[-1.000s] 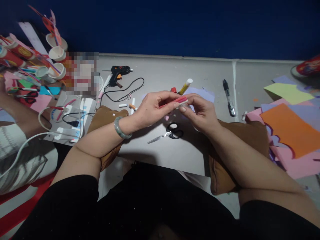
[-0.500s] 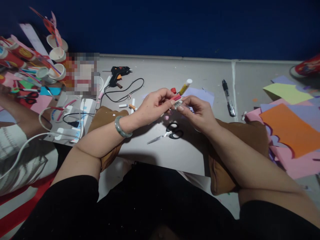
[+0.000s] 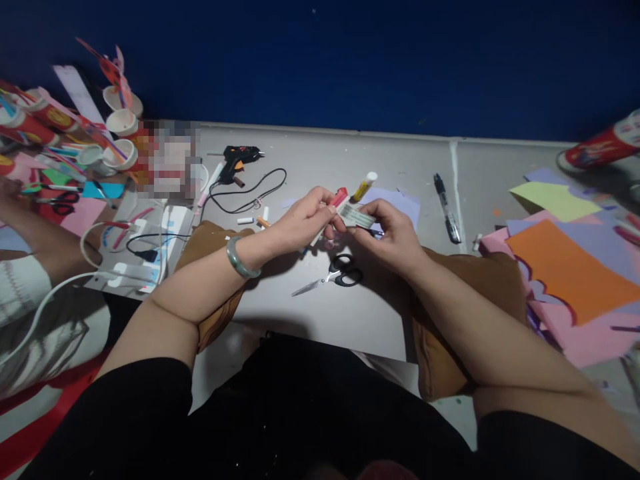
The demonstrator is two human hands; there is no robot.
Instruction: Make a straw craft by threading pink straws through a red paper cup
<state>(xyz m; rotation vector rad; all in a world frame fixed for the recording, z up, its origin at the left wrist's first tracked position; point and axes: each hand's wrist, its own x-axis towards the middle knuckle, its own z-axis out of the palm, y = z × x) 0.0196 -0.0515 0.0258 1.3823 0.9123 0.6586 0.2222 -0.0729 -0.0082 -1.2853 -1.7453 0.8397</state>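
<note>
My left hand (image 3: 313, 217), with a jade-green bangle on the wrist, pinches the left part of a pale printed slip (image 3: 356, 215). A small red piece (image 3: 341, 197) shows at the same fingertips; its kind is unclear. The fingers of my right hand (image 3: 393, 233) are closed on the slip's right end, and a dark thin item there is partly hidden. Just behind the slip stands a yellow tube with a white cap (image 3: 364, 187). Black-handled scissors (image 3: 333, 275) lie on the table below my hands, touched by neither.
A black glue gun (image 3: 240, 162) with a looped cord lies at the back left, near a white power strip (image 3: 167, 247). Cups (image 3: 123, 123) and another person's arm (image 3: 55, 227) are further left. To the right are a pen (image 3: 447, 208) and an orange sheet (image 3: 570, 263).
The slip between my hands has turned, so its printed face shows wider. My right fingers have shifted to its right end. The whole view has tilted slightly.
</note>
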